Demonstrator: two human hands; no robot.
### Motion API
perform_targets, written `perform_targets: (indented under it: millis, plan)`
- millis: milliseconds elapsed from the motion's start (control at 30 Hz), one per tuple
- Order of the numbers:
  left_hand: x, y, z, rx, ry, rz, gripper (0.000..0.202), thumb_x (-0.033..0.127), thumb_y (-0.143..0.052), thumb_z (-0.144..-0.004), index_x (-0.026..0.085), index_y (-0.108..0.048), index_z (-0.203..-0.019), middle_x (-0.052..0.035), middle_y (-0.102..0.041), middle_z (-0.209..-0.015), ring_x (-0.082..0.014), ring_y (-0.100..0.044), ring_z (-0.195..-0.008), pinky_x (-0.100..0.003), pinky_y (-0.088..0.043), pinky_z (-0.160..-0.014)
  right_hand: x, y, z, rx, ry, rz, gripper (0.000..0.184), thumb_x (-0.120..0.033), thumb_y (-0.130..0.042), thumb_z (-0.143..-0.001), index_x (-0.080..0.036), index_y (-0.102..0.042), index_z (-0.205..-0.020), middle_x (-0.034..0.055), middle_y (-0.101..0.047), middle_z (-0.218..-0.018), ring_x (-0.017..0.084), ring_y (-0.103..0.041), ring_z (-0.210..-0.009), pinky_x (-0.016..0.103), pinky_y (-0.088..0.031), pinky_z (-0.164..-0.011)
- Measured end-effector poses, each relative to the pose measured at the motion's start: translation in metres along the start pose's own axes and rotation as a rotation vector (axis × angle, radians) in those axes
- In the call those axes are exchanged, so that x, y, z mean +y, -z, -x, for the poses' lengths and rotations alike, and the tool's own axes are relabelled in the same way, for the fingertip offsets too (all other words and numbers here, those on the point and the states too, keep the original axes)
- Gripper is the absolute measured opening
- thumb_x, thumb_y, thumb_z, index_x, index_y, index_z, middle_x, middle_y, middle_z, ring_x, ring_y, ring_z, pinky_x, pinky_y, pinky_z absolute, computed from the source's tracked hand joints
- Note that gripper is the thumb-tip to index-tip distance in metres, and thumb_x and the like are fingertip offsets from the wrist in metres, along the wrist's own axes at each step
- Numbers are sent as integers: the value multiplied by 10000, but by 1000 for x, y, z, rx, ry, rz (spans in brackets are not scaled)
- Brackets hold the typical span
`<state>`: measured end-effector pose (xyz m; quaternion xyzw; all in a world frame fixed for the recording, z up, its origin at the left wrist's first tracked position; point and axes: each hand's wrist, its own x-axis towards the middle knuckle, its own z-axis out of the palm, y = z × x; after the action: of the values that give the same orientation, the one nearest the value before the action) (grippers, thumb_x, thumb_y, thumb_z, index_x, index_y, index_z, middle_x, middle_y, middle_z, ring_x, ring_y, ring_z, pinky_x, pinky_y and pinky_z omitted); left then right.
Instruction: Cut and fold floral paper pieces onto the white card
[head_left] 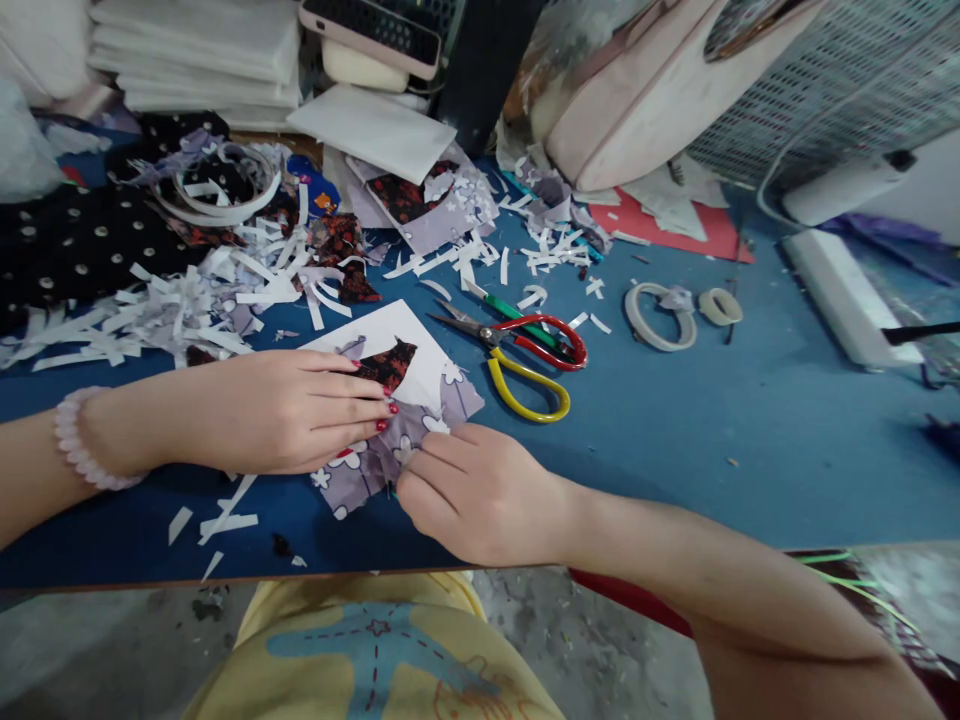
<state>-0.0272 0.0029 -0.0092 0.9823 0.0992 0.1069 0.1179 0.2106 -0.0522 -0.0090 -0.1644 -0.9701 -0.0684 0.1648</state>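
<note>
My left hand (277,410) lies flat, its fingers stretched over a lilac floral fabric piece (364,485) and a white paper sheet (401,325). A dark scrap with a red pattern (394,365) rests on the paper, just past my left fingertips. At the right edge of the lilac fabric, my right hand (480,490) is closed, with its fingertips pinching the cloth. My right palm and thumb are mostly hidden from above. Beyond my right hand lie scissors (517,350) with one red and one yellow handle, blades apart, resting over a green-handled tool (525,322).
White paper strips (187,300) pile up on the left beside black dotted fabric (82,250). Tape rolls (660,316) lie at the right of the blue table (675,440). A phone (375,35), white stacks (199,50) and a pink bag (637,90) stand at the back.
</note>
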Motion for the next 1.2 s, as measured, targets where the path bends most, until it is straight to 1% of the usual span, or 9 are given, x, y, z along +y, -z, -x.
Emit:
perform_targets:
  millis: [133, 300, 500, 567, 633, 767, 900, 1000, 1200]
  plan:
    - [2, 2, -2, -49, 25, 7, 289, 200, -495, -949, 256, -724, -1117, -59, -707, -1198, -192, -613, -1200, -366, -389, -1130, 4, -5, 1, 66, 21, -69, 282, -103, -450, -914, -189, -490, -647, -15, -467, -543, 138, -384, -554, 301, -211, -531]
    - [2, 0, 0, -86, 7, -80, 310, 205, -448, -970, 254, -705, -1137, -39, -690, -1238, -182, -577, -1242, -373, -320, -1168, -1, -10, 1, -49, 87, -68, 230, -107, -495, -901, -178, -510, -682, 0, -532, -580, 137, -443, -561, 301, -219, -541]
    - [7, -1, 3, 25, -126, -293, 301, 165, -458, -953, 193, -698, -1132, -86, -710, -1185, -208, -633, -1141, -391, -408, -1093, 5, -1, 3, -87, 131, -253, 316, -299, -443, -922, -198, -503, -629, -7, -510, -545, 141, -448, -538, 307, -232, -533]
    - [10, 0, 3, 47, -145, -336, 297, 181, -451, -960, 172, -706, -1112, -105, -712, -1172, -219, -654, -1091, -381, -469, -1013, 14, 5, 4, -66, 33, -289, 325, -266, -392, -916, -194, -513, -623, -4, -507, -540, 136, -427, -522, 307, -234, -531]
    - [11, -1, 2, 52, -119, -318, 299, 233, -442, -976, 187, -710, -1102, -92, -702, -1201, -208, -647, -1109, -358, -479, -991, 24, 11, 7, -76, -196, -229, 285, -205, -390, -894, -172, -551, -662, 15, -540, -572, 135, -440, -539, 296, -252, -541]
    - [11, -4, 1, 41, -91, -169, 313, 299, -428, -991, 213, -700, -1118, -57, -664, -1281, -180, -611, -1186, -340, -410, -1096, 34, 20, 11, -295, -514, -228, 218, -271, -477, -877, -160, -589, -726, 14, -572, -593, 124, -445, -537, 281, -216, -540]
    - [10, -6, 2, -5, -103, -112, 303, 273, -459, -975, 198, -679, -1169, -95, -643, -1305, -203, -608, -1199, -385, -391, -1127, 30, 23, 11, -458, -594, -355, 213, -279, -574, -834, -175, -560, -649, -22, -523, -527, 99, -389, -496, 275, -169, -528]
    - [9, -5, 1, -27, -102, -105, 294, 279, -506, -955, 211, -672, -1188, -108, -633, -1316, -220, -610, -1201, -408, -395, -1128, 27, 23, 11, -505, -595, -454, 179, -205, -537, -850, -173, -586, -680, -10, -580, -594, 92, -399, -525, 265, -175, -531]
    - [11, -4, 1, -28, -83, -68, 285, 297, -498, -958, 214, -683, -1159, -103, -614, -1344, -222, -589, -1231, -409, -337, -1170, 36, 24, 11, -459, -668, -729, 170, -125, -532, -750, -169, -517, -587, -64, -433, -503, 60, -297, -489, 216, -227, -527]
